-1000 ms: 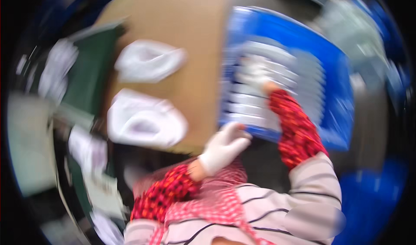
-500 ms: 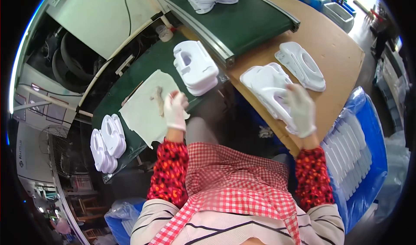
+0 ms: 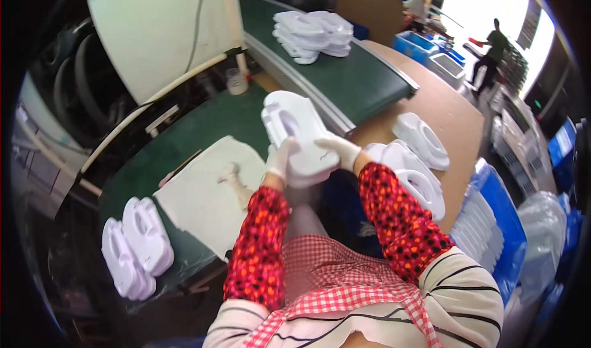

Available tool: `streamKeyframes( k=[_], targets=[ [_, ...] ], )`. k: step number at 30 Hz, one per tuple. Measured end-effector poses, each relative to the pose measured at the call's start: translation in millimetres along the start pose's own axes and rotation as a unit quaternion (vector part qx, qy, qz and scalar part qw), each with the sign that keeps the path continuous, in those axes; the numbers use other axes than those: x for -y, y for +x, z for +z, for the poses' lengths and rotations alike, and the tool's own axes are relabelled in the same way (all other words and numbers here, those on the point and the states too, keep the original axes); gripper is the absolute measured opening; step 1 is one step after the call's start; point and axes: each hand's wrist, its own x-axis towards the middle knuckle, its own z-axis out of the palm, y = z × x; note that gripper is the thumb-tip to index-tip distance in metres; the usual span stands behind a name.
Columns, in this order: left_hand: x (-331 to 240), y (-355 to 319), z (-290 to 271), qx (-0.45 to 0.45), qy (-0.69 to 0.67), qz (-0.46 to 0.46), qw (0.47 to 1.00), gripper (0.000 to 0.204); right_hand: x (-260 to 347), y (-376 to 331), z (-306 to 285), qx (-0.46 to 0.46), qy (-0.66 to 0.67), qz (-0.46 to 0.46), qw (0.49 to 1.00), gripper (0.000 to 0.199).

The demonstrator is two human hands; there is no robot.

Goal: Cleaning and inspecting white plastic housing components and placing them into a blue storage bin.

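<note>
Both my gloved hands are at the near end of a stack of white moulded plastic parts (image 3: 306,126), each with an oval opening. On its left side is my left hand (image 3: 281,161), thumb along the edge. My right hand (image 3: 342,151) grips the right side with the thumb on top and the other fingers mostly hidden. I cannot tell whether the stack is lifted. A pale cloth (image 3: 203,185) lies left of my hands on the green table, with a beige crumpled strip (image 3: 234,185) on it. More white parts (image 3: 409,169) rest to the right.
Two stacks of similar parts (image 3: 146,237) stand at the table's left edge. Ahead is a green conveyor (image 3: 375,83) with a metal rail, carrying another pile (image 3: 314,34). A brown board (image 3: 458,120) and a lined blue bin (image 3: 508,225) are on the right. People stand far back.
My right hand has left the parts on the brown board and come across to the stack. My left hand has moved from above the cloth onto it too. The view has shifted.
</note>
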Motion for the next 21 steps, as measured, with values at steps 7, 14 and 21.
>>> streamKeyframes(
  k=[7, 14, 21],
  targets=[
    [-5, -114, 43, 0.147, -0.014, 0.077, 0.986, 0.059, 8, -149, 33, -0.011, 0.001, -0.146, 0.989, 0.088],
    [46, -177, 215, 0.408, 0.007, -0.034, 0.912, 0.054, 16, -344, -23, -0.176, -0.029, -0.369, 0.912, 0.086],
    [189, -251, 378, 0.546, 0.105, -0.234, 0.798, 0.043, -79, -511, -129, -0.515, -0.128, -0.431, 0.73, 0.088]
  ],
)
